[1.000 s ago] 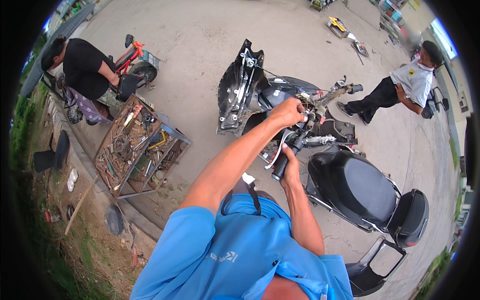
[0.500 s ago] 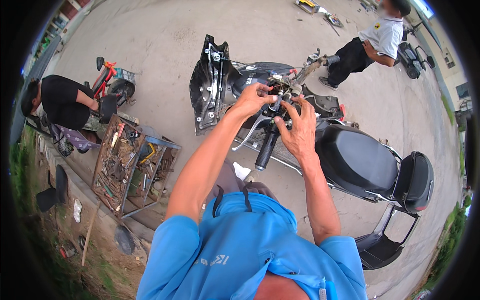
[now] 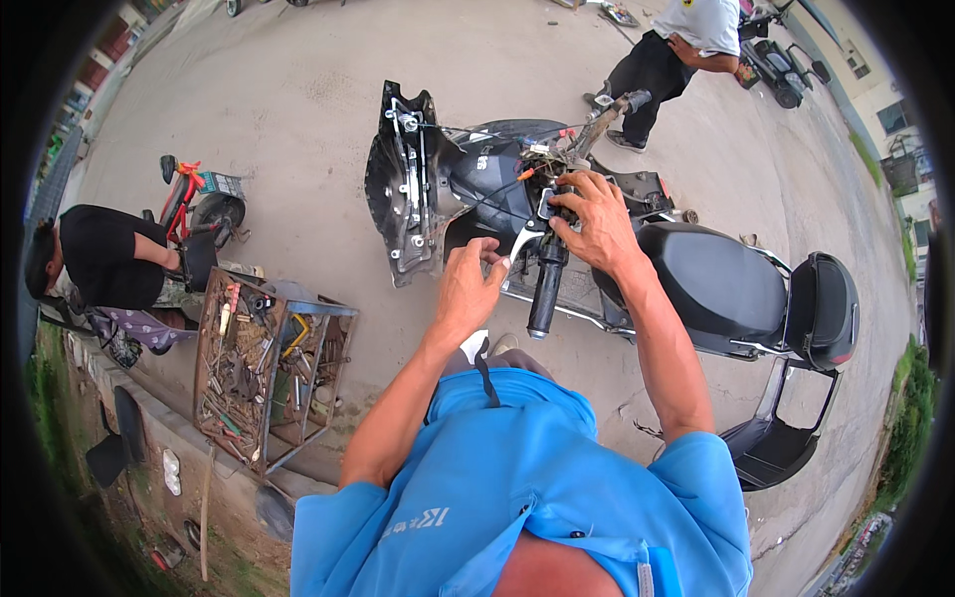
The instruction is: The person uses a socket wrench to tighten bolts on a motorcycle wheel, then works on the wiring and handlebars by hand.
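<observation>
My left hand [image 3: 472,284] has curled fingers at the outer end of the silver brake lever [image 3: 522,240], gripping it with thumb and fingertips. My right hand [image 3: 600,227] grips the control housing [image 3: 548,205] at the handlebar's inner end, its fingers bent over the top. Below them points the black rubber grip [image 3: 547,291]. Exposed wires and fittings [image 3: 543,159] crowd the steering head of the partly dismantled scooter. A detached-looking black front panel [image 3: 398,184] with metal brackets stands at its left, and the black seat [image 3: 706,284] is at its right.
A metal tool cart [image 3: 261,373] is at left. A person in black [image 3: 113,257] bends beside a red bike [image 3: 181,199]. A person in a white shirt [image 3: 694,25] stands beyond the scooter. A black plastic part [image 3: 771,450] lies below the rear box [image 3: 819,312]. A curb borders dirt and grass.
My left hand has dropped from the steering head to the lever's end. My right hand has moved up from the grip onto the control housing. The view has shifted, leaving the standing person higher in frame.
</observation>
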`<state>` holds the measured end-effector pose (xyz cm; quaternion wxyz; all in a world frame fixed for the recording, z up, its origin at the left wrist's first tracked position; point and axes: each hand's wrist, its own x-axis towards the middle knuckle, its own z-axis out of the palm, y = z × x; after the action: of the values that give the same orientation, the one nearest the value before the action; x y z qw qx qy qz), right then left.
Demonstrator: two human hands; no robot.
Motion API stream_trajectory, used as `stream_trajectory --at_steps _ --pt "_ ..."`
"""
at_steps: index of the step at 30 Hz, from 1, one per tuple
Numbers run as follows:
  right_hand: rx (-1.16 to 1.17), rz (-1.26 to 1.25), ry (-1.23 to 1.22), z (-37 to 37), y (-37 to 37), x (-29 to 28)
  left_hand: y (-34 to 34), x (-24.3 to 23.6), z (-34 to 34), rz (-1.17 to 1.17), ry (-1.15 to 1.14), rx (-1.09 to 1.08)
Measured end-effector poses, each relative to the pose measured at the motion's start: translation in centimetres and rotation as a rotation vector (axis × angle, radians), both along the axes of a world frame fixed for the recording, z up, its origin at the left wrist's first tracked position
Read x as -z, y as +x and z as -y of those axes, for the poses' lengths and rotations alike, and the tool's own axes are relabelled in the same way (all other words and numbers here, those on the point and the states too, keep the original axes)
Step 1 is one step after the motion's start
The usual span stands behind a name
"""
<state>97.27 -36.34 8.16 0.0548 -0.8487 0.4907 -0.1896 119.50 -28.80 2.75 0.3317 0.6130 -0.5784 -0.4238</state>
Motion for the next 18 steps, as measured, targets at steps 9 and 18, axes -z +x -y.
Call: stream_trajectory --at_steps 9,18 --pt "-0.108 0.064 0.035 1.6 -0.8 0.7 -0.4 -2.9 -3.1 0.421 -0.144 0.175" --pt "-0.300 0.054 -0.017 2.6 -2.1 0.7 -7.6 -2.6 -5.1 0.620 0.027 -0.069"
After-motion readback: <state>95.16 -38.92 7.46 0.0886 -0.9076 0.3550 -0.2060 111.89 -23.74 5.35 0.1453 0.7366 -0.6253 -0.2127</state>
